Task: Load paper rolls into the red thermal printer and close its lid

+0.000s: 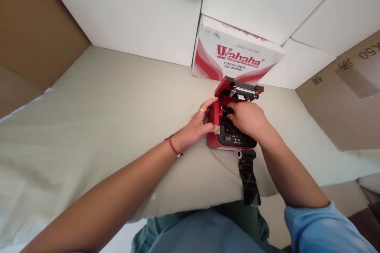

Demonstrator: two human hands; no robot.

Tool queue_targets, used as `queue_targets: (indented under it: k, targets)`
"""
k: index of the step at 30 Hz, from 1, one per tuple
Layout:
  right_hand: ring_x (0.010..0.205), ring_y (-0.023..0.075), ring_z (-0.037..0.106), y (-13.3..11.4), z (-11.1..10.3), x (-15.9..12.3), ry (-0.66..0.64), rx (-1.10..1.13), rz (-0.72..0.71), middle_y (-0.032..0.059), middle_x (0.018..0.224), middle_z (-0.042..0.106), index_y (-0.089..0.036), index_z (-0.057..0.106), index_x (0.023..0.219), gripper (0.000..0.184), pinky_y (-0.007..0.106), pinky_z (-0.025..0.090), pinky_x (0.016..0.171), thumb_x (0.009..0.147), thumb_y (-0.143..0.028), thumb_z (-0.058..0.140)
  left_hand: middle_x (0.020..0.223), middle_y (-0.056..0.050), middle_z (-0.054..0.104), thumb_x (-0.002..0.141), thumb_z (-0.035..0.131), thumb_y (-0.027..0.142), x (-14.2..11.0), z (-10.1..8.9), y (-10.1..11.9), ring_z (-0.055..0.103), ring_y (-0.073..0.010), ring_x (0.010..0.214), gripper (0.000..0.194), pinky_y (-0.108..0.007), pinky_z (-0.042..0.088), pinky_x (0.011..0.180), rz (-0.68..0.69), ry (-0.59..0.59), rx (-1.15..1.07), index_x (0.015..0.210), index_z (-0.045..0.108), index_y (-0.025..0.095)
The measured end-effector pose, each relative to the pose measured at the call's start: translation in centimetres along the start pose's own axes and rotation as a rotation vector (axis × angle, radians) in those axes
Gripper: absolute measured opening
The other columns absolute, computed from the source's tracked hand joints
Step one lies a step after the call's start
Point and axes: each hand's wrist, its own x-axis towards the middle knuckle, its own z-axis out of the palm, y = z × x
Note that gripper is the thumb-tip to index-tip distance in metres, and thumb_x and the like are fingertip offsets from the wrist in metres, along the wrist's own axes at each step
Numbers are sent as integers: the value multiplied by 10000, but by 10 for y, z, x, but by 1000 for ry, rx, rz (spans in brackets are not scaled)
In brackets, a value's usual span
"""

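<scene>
A red and black label printer (234, 136) stands on the cloth-covered surface with its hinged lid (237, 87) raised. My left hand (200, 122) holds the printer's left side, thumb by a small grey tab at the front and fingers along the red wall. My right hand (247, 116) reaches inside the open printer from the right, its fingers curled; what they pinch, if anything, is hidden. Just in front of the printer lies a small roll of black ribbon (247, 154), its loose shiny length hanging down toward my lap.
Behind the printer sits a red and white water carton (237, 53). White boxes (142, 16) form a wall at the back. Brown cardboard boxes stand at the left (35, 27) and right (347, 95). A pale green cloth (118, 91) covers the work surface.
</scene>
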Motion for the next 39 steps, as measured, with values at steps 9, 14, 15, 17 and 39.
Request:
queue_targets:
  k: [9,14,15,17,39]
  targets:
    - [865,252,813,29,8,-24,149,503,-191,56,1006,897,-244,802,1465,396,392,617,842,1090,-301,686,1870,-92,455,820,843,356,0,-2,-5,434,-424,1729,1032,-645,343,1465,30,-10,2,1745,384,347]
    - [1094,276,859,51,43,-87,509,642,-408,90,1249,920,-296,875,1270,231,469,689,996,1138,-309,687,1895,-93,438,835,846,369,0,-2,-6,411,-426,1754,1029,-650,341,1474,49,-21,12,1752,378,347]
    - [1178,288,859,52,52,-97,539,620,-457,96,1324,912,-304,868,1313,249,496,691,1053,1134,-279,698,1899,-95,433,841,845,380,0,-2,-6,412,-425,1754,1025,-646,340,1476,55,-22,18,1753,377,344]
    - [1352,303,828,53,72,-113,587,571,-525,104,1470,870,-313,825,1440,348,546,670,1171,1122,-229,712,1906,-99,416,861,832,410,-2,-2,-7,421,-426,1748,1012,-648,354,1470,66,-21,36,1759,369,347]
    - [1583,296,694,87,62,-18,762,1091,-196,60,1680,748,-362,718,1618,625,531,564,1345,1172,-757,528,1128,-43,918,997,715,134,-49,49,13,824,-238,1198,415,-453,578,1253,1007,88,1279,1397,794,209]
